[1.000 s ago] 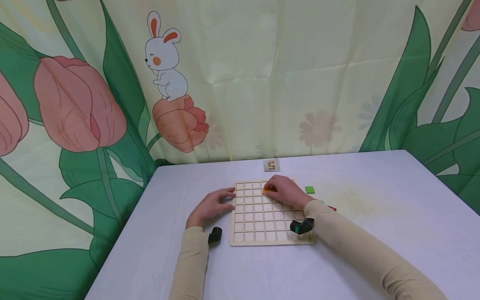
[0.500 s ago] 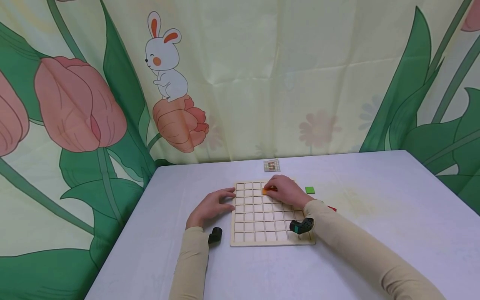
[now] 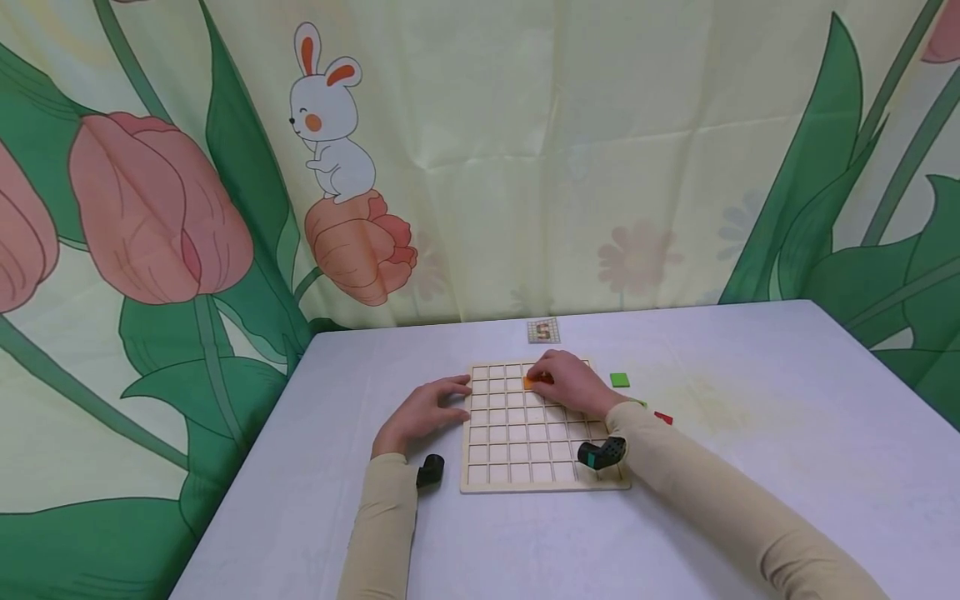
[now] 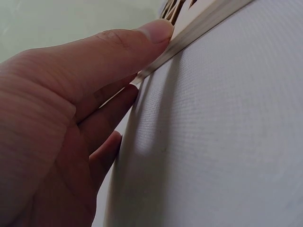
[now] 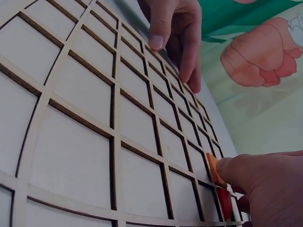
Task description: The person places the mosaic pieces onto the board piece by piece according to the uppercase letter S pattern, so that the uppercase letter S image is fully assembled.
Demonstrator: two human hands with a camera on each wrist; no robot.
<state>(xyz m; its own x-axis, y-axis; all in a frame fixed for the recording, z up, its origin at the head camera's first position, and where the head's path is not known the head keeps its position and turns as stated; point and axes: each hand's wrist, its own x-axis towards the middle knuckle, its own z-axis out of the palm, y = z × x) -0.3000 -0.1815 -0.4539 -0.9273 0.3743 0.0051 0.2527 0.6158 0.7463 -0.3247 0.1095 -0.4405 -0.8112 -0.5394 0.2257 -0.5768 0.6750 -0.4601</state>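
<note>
- And here, in the middle of the head view, an orange tile (image 3: 528, 383) is pinched by the right hand (image 3: 573, 383), at the upper part of the grid board (image 3: 519, 453).
- By the right wrist view, lower right, a red piece (image 5: 224, 203) is given away in the board beside that tile; in the head view it is covered by the hand.
- The board's left edge is touched by the left hand (image 3: 427, 408), fingers spread loosely; in the left wrist view, the thumb is seen laid on the rim.
- The count: two hands, one board, one orange tile, one red piece in the grid.
- Right of centre in the head view, two green pieces (image 3: 619, 380) are seen, one mostly covered by the sleeve, plus one red tile (image 3: 663, 417).
- Above the board, one patterned card (image 3: 543, 331) is spotted.
</note>
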